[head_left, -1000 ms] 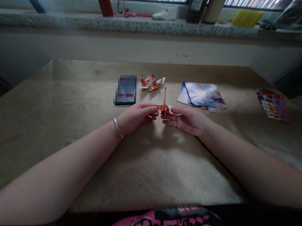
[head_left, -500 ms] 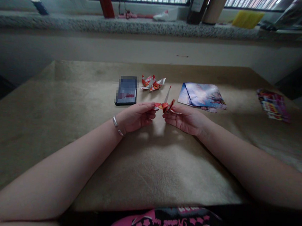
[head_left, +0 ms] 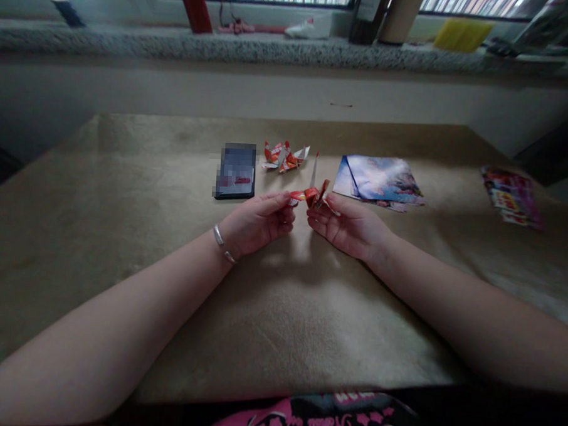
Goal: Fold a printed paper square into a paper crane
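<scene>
A folded red and white paper crane (head_left: 312, 195) is held up between my two hands over the middle of the table. My left hand (head_left: 263, 221), with a silver bangle at the wrist, pinches one end of it between thumb and fingers. On the other side my right hand (head_left: 347, 223) grips a wing, its fingers curled beneath. One thin pointed tip sticks up from the fold, away from me. Just beyond, more folded paper cranes (head_left: 285, 157) in the same red and white lie close together.
A phone (head_left: 236, 172), partly blurred out, lies left of the folded cranes. Glossy picture sheets (head_left: 379, 179) are stacked to the right, and colourful printed papers (head_left: 511, 196) lie near the table's right edge. Behind the table runs a stone windowsill (head_left: 272, 49) with bottles and a yellow sponge-like block (head_left: 462, 35).
Both hands keep their hold on the paper crane. It has tilted slightly, and its thin tip stands a little higher. The whole view has shifted slightly.
</scene>
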{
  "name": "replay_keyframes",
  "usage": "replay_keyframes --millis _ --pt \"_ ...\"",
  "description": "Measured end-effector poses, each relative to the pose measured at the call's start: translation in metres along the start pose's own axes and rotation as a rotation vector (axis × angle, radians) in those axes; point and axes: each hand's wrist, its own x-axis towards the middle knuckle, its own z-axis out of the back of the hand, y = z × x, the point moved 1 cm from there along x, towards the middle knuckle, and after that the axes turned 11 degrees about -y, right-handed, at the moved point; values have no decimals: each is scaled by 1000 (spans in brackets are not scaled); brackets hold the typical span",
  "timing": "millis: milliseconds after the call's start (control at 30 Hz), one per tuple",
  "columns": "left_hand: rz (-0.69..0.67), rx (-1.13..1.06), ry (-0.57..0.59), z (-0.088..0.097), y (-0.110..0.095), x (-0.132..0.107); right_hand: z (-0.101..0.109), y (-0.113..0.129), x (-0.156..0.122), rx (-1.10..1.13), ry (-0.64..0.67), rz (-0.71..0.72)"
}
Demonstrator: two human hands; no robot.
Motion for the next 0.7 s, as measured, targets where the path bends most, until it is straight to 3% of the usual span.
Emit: replay_keyframes --millis 200,367,700 --pt "17 -18 -69 1 0 -1 -2 3 0 -2 -55 -119" --pt "38 -38 -125 -1 -1 -2 0 3 0 16 36 -82" --pt "13 -29 -54 -5 -3 -4 0 2 -3 -6 42 -13"
